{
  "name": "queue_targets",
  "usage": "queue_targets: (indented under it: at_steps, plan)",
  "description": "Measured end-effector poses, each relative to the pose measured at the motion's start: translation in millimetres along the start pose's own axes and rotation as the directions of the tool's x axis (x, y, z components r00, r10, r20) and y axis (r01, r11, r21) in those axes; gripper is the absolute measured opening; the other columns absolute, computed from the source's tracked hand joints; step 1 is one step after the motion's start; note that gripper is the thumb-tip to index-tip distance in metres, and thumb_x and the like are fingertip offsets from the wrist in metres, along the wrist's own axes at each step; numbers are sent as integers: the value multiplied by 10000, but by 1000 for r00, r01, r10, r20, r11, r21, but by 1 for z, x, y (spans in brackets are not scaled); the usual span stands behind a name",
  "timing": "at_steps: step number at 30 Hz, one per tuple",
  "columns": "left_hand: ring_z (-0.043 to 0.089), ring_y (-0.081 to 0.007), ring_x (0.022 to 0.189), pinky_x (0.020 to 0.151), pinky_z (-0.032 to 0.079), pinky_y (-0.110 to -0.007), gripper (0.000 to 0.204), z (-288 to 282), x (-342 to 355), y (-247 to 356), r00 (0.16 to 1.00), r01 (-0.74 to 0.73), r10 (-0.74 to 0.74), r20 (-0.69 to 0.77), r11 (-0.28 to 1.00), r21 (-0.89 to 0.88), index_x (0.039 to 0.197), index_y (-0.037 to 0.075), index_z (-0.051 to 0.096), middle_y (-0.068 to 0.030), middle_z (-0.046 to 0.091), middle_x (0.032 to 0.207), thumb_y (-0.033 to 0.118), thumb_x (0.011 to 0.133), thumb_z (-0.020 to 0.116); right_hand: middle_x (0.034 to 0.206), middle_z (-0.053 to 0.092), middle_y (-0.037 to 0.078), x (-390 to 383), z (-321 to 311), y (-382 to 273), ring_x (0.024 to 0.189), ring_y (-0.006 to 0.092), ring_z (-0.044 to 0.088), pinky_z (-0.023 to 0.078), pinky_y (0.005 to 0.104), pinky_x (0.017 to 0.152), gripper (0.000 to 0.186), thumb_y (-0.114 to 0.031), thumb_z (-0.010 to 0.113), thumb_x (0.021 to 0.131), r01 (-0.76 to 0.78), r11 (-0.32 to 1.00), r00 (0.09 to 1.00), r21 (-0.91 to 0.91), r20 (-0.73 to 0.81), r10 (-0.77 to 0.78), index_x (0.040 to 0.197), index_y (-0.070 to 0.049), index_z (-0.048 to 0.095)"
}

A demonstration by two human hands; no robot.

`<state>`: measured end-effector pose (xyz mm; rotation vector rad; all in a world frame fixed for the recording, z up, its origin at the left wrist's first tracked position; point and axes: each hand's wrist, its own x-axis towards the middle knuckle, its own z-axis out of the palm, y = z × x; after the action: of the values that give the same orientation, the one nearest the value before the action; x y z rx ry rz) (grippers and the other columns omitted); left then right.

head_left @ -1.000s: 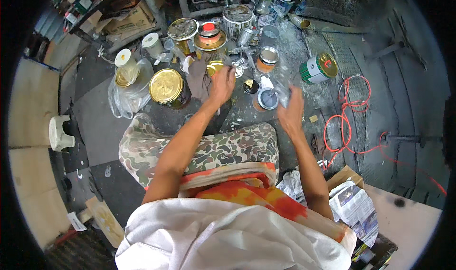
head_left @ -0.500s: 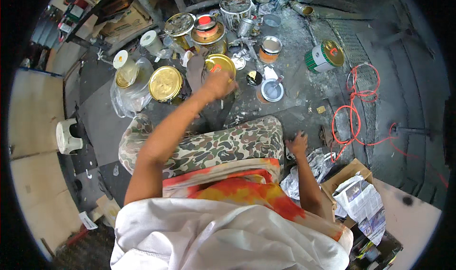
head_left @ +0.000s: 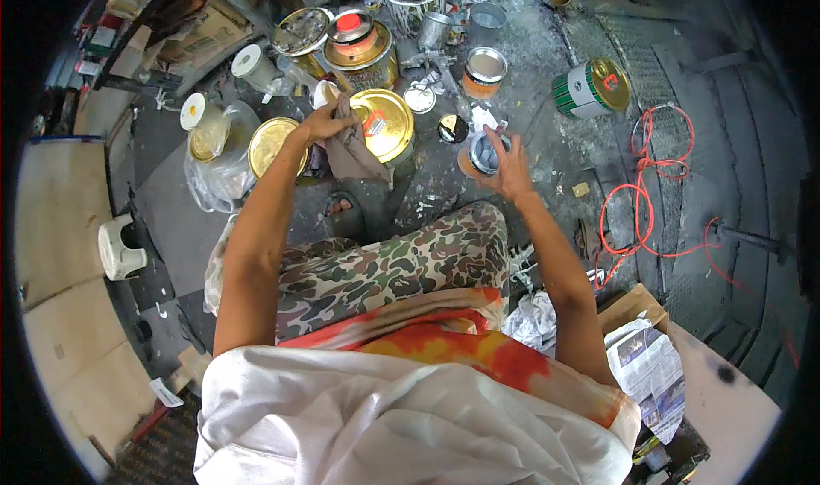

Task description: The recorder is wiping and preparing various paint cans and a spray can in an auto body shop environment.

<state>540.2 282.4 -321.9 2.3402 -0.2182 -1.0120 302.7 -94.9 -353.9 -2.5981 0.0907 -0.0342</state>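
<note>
A limp grey-brown rag (head_left: 357,154) hangs from my left hand (head_left: 326,125), pinched in its fingers beside a large can with a shiny gold lid (head_left: 386,113). My right hand (head_left: 511,173) is closed round the rim of a small open can (head_left: 469,166), its fingers and thumb on opposite sides. Grey paint shows inside that can, and its wall is orange. Just left of it lies a small round black lid (head_left: 453,128) with pale stuff on it. The rag hides part of the floor and of the gold-lidded can's side.
More paint cans stand at the back, among them one with a red cap (head_left: 348,22) and an orange one (head_left: 485,68). A green-and-white can (head_left: 589,89) and a looped red hose (head_left: 639,207) lie to the right. A white stool (head_left: 121,248) stands at left; newspaper (head_left: 647,374) lies lower right.
My left hand has moved left from the gold lid and now holds the rag, which hangs lower. My right hand has gone from beside my knee forward to the small open can.
</note>
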Motion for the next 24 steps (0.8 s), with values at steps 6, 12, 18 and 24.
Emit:
queue_targets:
  at_steps: [6,12,18,24]
  plan:
    - [572,-314,1197,709,584,-463,882,9,-5,-10,997,-72,67,-40,984,-165,1556,311,255,-185,530,1394,693,849,617,1383,383,211,2,4,14,1235,457,472,454,508,1017,1224,-176,950,500,13,1000,999,22,37,-14,1529,-297,296]
    - [662,-341,1043,655,604,-404,842,17,24,-41,991,-108,93,-97,980,-167,1540,261,313,-263,557,1331,644,862,634,1369,397,189,11,8,22,1241,443,481,438,494,1056,1160,-178,925,551,59,986,987,158,138,-82,1525,-312,309]
    - [652,-358,1089,776,593,-410,839,13,-3,1,996,56,-62,-59,994,-92,1530,216,342,-276,556,1337,639,866,631,1311,417,190,9,14,0,1206,444,495,452,514,1014,1167,-198,913,536,41,987,994,157,90,-56,1530,-291,308]
    - [506,-361,1315,1108,383,-406,866,20,-1,8,968,-168,171,-183,985,32,1511,119,362,-256,530,1394,631,869,636,1254,429,190,11,20,-40,1178,431,487,437,523,947,1208,-273,921,489,-11,1000,999,19,-38,12,1532,-234,313]
